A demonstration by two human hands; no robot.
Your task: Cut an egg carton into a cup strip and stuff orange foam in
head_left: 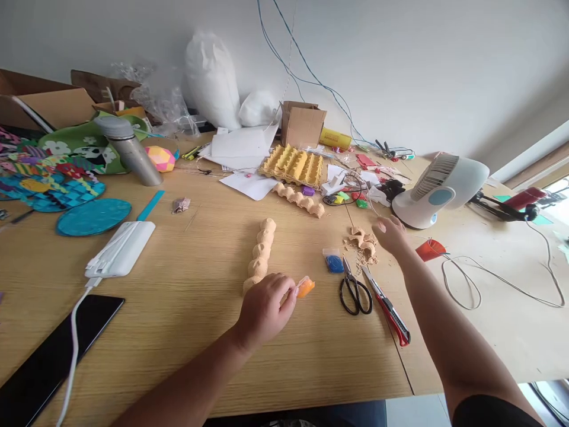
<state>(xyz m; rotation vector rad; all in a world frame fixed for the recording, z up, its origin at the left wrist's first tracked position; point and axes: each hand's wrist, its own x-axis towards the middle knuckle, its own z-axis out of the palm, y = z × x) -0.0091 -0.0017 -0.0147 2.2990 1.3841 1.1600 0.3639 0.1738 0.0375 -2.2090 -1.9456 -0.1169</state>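
Note:
My left hand [265, 308] is curled on the wooden table [200, 284], pinching a small orange packet [306, 287] at its fingertips. It rests at the near end of a strip of cut egg-carton cups [260, 256]. My right hand [390, 234] reaches out to the right with fingers loosely spread and nothing in it, just beside a pile of egg-carton scraps [363, 242]. Black-handled scissors [354, 287] and a red utility knife [389, 305] lie between my two arms. A small blue packet [333, 261] sits by the scissors.
A yellow egg tray [292, 165] and another carton strip [300, 199] lie further back. A white desk fan [438, 190] stands at right, with a red cup [429, 249] and cables nearby. A power bank [121, 249], tablet [48, 356], metal bottle [128, 151] and woven paper crafts [48, 178] fill the left.

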